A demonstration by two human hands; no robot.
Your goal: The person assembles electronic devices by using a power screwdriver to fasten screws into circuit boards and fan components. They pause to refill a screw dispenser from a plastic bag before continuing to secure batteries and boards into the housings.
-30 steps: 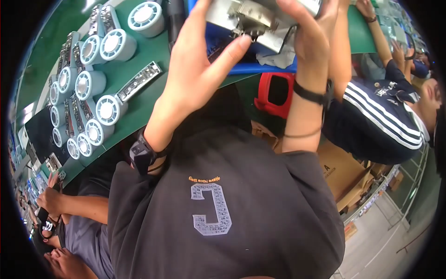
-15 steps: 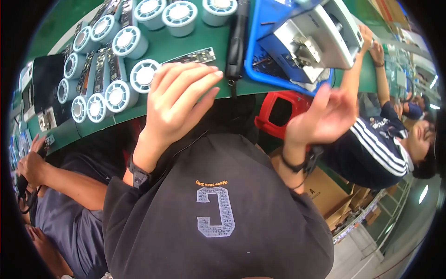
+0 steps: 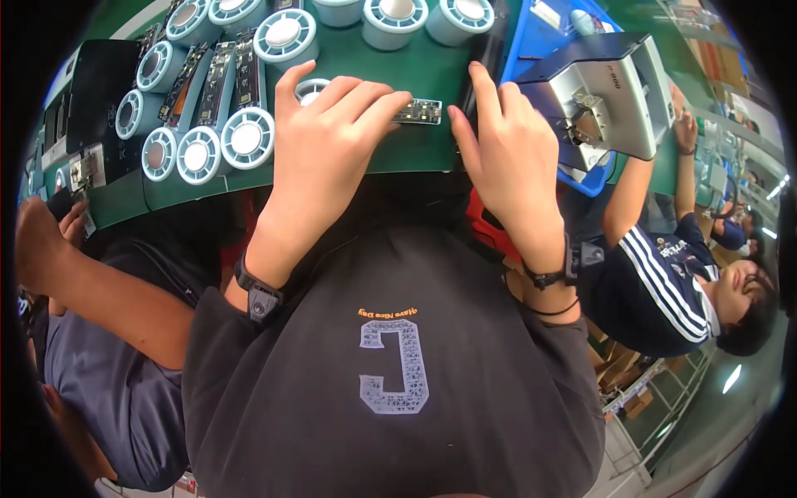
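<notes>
My left hand (image 3: pixel 328 137) is curled over a light blue round housing with a white centre (image 3: pixel 312 89) and the circuit board strip (image 3: pixel 425 111) beside it. It appears to grip the strip, though its fingertips are partly hidden. The strip's right end sticks out past the fingers. My right hand (image 3: pixel 516 149) is just right of that end, fingers apart and nothing in them. Black bands with small devices are on both my wrists.
More light blue housings (image 3: pixel 247 138) with board strips (image 3: pixel 218 81) stand on the green table (image 3: pixel 349 51). A blue tray (image 3: pixel 594 178) and a grey-white machine (image 3: pixel 610 95) are at right. Other people sit on both sides; a red stool (image 3: pixel 490 232) is below the table edge.
My left hand has lowered from hovering over the strip, whose right end has shifted a little towards me. My right hand has swung left and forward to it. The view has shifted.
</notes>
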